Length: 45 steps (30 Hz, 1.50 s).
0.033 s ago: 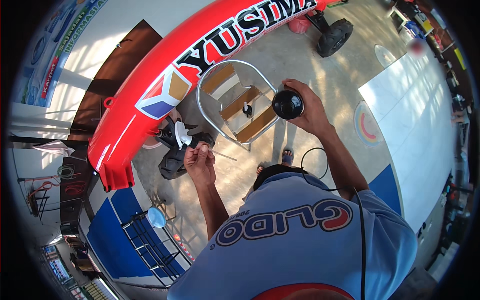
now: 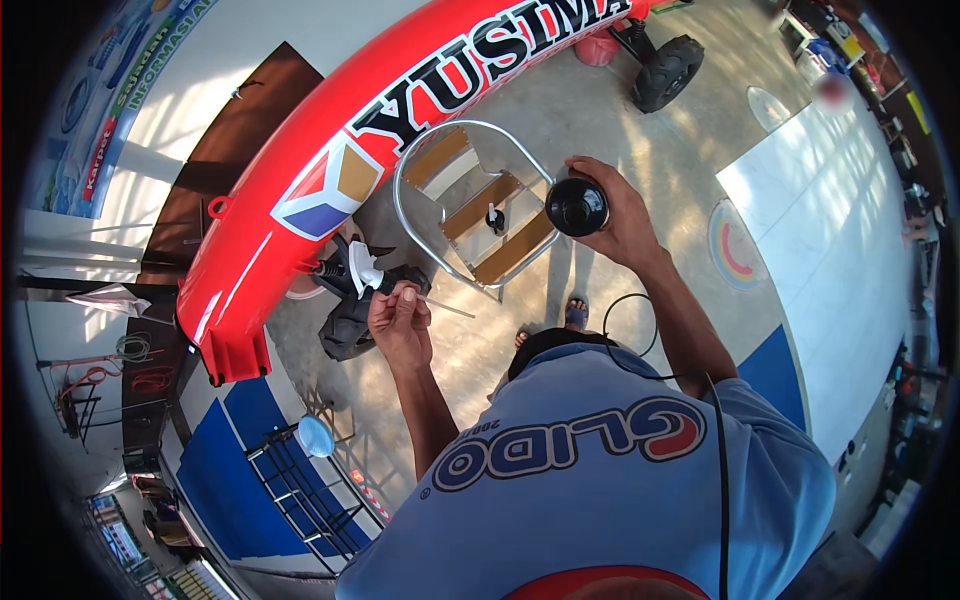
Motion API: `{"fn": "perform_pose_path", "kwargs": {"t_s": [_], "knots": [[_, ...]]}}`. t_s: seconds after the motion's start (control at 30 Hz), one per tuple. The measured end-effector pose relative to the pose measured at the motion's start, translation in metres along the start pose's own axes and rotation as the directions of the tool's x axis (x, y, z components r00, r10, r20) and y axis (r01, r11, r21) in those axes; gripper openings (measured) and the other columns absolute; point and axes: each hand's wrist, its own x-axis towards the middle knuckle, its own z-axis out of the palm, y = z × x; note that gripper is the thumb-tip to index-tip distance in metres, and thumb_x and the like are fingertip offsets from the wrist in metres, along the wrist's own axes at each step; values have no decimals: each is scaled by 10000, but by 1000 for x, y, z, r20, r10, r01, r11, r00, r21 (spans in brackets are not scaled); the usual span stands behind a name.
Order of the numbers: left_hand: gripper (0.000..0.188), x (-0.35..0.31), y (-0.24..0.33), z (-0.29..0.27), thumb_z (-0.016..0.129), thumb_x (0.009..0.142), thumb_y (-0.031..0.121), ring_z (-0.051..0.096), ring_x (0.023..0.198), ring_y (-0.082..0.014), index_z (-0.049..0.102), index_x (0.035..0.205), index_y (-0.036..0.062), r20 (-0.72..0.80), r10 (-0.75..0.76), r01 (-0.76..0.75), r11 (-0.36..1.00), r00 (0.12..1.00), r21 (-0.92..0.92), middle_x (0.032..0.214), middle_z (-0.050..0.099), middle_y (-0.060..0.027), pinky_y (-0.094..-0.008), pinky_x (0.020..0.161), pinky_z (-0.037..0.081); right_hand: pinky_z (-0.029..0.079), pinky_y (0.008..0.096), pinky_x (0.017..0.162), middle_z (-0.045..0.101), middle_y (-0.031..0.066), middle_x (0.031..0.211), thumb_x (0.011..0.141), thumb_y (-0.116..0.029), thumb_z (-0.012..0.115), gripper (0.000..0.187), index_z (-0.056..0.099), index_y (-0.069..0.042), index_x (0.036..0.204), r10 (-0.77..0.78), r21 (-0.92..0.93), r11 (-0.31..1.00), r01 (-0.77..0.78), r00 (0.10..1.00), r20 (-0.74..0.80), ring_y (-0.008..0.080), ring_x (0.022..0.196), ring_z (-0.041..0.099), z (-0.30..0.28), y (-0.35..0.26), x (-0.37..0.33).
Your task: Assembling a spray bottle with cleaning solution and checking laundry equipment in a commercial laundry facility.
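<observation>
Black bottle (image 2: 577,208) sits clasped in outstretched right hand (image 2: 622,212) — curled left hand (image 2: 402,328) pinches a white sprayer (image 2: 362,268)

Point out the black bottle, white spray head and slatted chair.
Black bottle (image 2: 577,207), head view: round glossy end.
White spray head (image 2: 364,267), head view: white body.
Slatted chair (image 2: 473,211), head view: middle brown slat.

We count one left hand (image 2: 402,328), one right hand (image 2: 622,218), one black container (image 2: 577,207), one white spray head (image 2: 363,268), one thin tube (image 2: 449,307), one chair (image 2: 482,206), three wooden slats (image 2: 515,253) on it, one long red vehicle (image 2: 262,218), two black tyres (image 2: 668,75) and two sandalled feet (image 2: 577,313).
</observation>
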Motion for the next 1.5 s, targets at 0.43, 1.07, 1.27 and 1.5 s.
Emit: {"fn": "perform_pose_path", "kwargs": {"t_s": [0.43,1.07,1.27,1.5], "knots": [[177,23,53,87,783,937,37,652,635,-143,648,1049,14,230,150,-100,971,962,-215,985,711,-154,-231,481,482,533,448,1038,650,164,1354,735,-250,893,787,534,-96,1419,198,36,980,-197,980,-36,368,1226,664,15,-24,-50],[159,6,-33,312,758,937,-38,612,625,-113,684,1077,-50,673,9,-1,1000,739,-13,916,712,-118,-243,534,467,538,458,986,672,181,1284,735,-218,879,788,508,-73,1414,397,66,917,-393,917,-45,396,1169,673,-70,33,-102],[221,1,-101,372,806,882,-46,614,790,-75,723,1084,-16,752,-103,-11,989,651,145,959,669,-30,-236,698,492,541,458,975,668,190,1289,734,-217,881,790,505,-54,1410,417,80,908,-412,906,-67,403,1166,672,-134,75,-100],[232,-3,-185,436,795,906,-4,627,1029,-137,734,1129,-12,823,-133,-169,949,552,267,1135,693,-58,-312,948,493,547,483,910,697,217,1182,739,-236,872,765,509,-44,1385,465,89,885,-457,877,-120,438,1077,691,-209,122,-100]]}}
